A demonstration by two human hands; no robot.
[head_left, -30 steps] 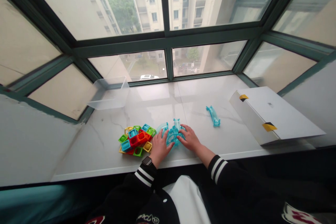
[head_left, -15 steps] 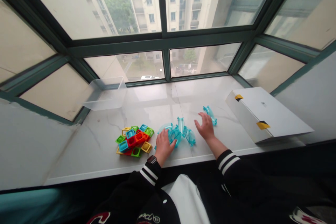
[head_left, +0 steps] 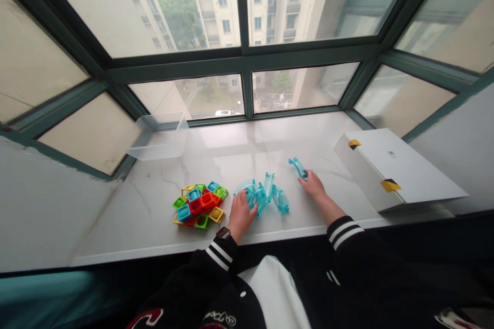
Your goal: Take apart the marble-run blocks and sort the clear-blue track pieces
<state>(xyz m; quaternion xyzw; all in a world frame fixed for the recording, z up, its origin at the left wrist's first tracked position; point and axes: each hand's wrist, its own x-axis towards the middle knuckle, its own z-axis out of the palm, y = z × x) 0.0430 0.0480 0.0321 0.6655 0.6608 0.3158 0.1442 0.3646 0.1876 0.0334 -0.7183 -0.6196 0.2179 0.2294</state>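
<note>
Several translucent blue curved pieces (head_left: 259,196) lie bunched on the pale sill in the middle. My left hand (head_left: 242,212) rests at the left side of this bunch, fingers apart, touching the pieces. To the right, my right hand (head_left: 312,185) has its fingers closed on the lower end of a separate blue curved piece (head_left: 297,166), whose other end points up and left. A pile of red, green, yellow and blue square pieces (head_left: 200,204) sits left of my left hand.
At the back left stands a clear plastic bin (head_left: 158,151). A white box (head_left: 397,164) with yellow and black tabs occupies the right side. The marble-like sill (head_left: 127,226) ends at a front edge near my body, with window frames behind it.
My right hand has closed on the separate blue piece, which has shifted left and turned slightly. My left hand has hardly moved. The whole view has shifted a little.
</note>
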